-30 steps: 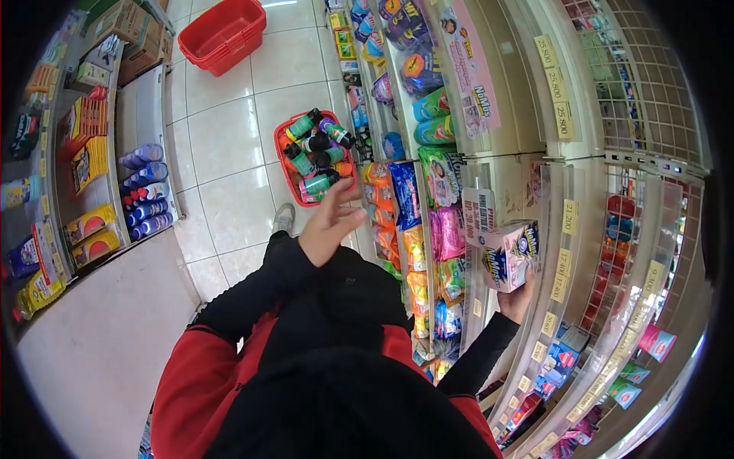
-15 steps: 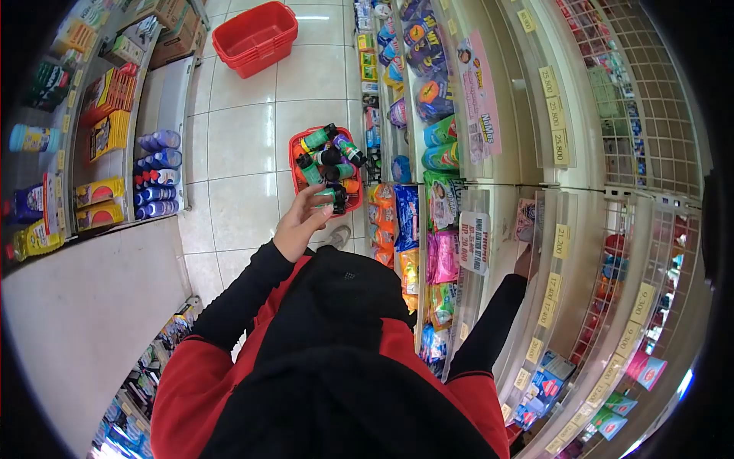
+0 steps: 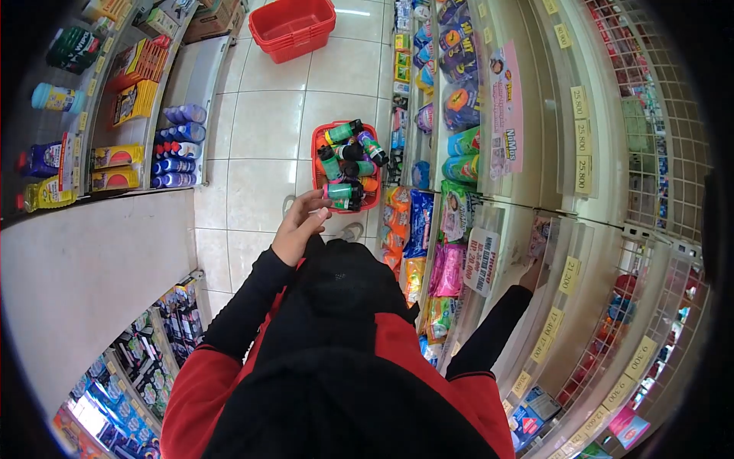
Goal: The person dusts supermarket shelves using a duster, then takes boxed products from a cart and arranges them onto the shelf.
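My left hand [image 3: 297, 228] hangs in the air over the floor with its fingers apart and nothing in it, near the lower left rim of a red basket [image 3: 315, 149]. That basket stands on the floor and holds several dark-capped bottles [image 3: 341, 131]. My right hand [image 3: 529, 274] reaches into the shelf on the right, behind a clear front strip beside the promo card [image 3: 481, 262]. Its fingers are mostly hidden. Just above it, a pinkish box [image 3: 540, 236] is partly visible; whether the fingers touch it is unclear.
Stacked red baskets [image 3: 291, 30] stand farther up the aisle. A shelf on the left holds blue bottles [image 3: 180, 148] and yellow packs [image 3: 116, 167]. Bagged goods [image 3: 446, 269] fill the lower right shelf. A wire mesh panel [image 3: 664, 99] stands at the far right.
The pink box my right hand gripped at the shelf front has gone deeper into the shelf, with that hand behind the clear strip. My left hand has shifted left and down, away from the basket.
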`<action>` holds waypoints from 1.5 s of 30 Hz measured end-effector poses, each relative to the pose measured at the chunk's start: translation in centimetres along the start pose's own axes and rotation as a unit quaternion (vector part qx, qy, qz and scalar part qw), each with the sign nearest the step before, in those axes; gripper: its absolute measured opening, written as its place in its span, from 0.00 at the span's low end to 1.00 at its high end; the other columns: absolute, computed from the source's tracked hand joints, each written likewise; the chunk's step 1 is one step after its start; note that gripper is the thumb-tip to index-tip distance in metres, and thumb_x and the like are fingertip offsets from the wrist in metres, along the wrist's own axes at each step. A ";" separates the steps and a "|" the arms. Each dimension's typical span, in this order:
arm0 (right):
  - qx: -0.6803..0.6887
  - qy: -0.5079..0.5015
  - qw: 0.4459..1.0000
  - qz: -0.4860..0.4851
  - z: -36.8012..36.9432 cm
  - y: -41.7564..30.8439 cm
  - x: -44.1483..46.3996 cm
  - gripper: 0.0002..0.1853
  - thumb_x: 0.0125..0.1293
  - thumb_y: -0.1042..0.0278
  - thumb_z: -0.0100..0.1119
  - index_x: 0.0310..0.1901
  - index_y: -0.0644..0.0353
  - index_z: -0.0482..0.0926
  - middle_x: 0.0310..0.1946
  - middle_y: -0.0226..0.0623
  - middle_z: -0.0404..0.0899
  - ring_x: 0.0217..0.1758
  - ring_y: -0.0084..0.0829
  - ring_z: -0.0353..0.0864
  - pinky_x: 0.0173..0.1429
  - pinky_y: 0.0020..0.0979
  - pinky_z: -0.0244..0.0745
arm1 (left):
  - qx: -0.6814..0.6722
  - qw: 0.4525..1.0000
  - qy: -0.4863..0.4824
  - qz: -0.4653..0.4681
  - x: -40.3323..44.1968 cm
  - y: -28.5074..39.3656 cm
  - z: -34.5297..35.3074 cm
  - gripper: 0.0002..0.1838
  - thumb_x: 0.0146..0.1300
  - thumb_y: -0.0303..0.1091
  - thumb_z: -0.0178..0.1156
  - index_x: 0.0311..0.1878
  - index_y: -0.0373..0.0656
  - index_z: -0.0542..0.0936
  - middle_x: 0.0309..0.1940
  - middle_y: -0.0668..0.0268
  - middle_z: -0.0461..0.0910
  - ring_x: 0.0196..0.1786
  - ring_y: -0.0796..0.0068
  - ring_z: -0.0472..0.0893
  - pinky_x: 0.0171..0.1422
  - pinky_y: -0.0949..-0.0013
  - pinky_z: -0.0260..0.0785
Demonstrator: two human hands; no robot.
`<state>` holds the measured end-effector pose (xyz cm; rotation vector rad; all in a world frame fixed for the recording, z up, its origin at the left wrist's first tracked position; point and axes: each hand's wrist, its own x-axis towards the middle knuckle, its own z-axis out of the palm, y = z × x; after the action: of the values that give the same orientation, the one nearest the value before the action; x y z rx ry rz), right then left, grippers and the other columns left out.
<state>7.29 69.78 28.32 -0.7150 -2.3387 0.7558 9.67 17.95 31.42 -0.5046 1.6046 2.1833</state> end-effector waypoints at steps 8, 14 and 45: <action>-0.083 -0.030 0.995 0.044 -0.7 -1.5 -0.6 0.26 0.54 0.58 0.55 0.50 0.68 0.66 0.49 0.44 0.68 0.52 0.35 0.66 0.55 0.29 0.59 | 0.029 0.997 -0.071 -0.019 2.1 1.3 -1.8 0.25 0.59 0.42 0.48 0.57 0.43 0.58 0.50 0.60 0.66 0.50 0.70 0.68 0.50 0.69 0.60; -0.016 0.178 0.979 0.103 -2.9 -10.9 -10.4 0.32 0.51 0.59 0.59 0.52 0.71 0.61 0.52 0.50 0.62 0.55 0.41 0.60 0.59 0.35 0.54 | 0.073 0.983 -0.165 -0.029 4.6 5.0 -4.7 0.25 0.58 0.44 0.48 0.56 0.42 0.59 0.50 0.60 0.66 0.51 0.69 0.68 0.51 0.67 0.60; 0.121 0.452 0.506 0.724 -29.0 -6.8 -92.3 0.35 0.43 0.55 0.62 0.50 0.68 0.62 0.37 0.43 0.71 0.44 0.39 0.68 0.48 0.37 0.64 | 0.347 0.747 -0.541 -0.171 -21.6 -12.5 -1.2 0.23 0.58 0.45 0.49 0.53 0.42 0.63 0.47 0.61 0.70 0.47 0.71 0.71 0.46 0.71 0.62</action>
<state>88.06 16.78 19.93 -2.2152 -0.2191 0.8619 34.69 18.27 31.62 0.5801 1.2791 1.0175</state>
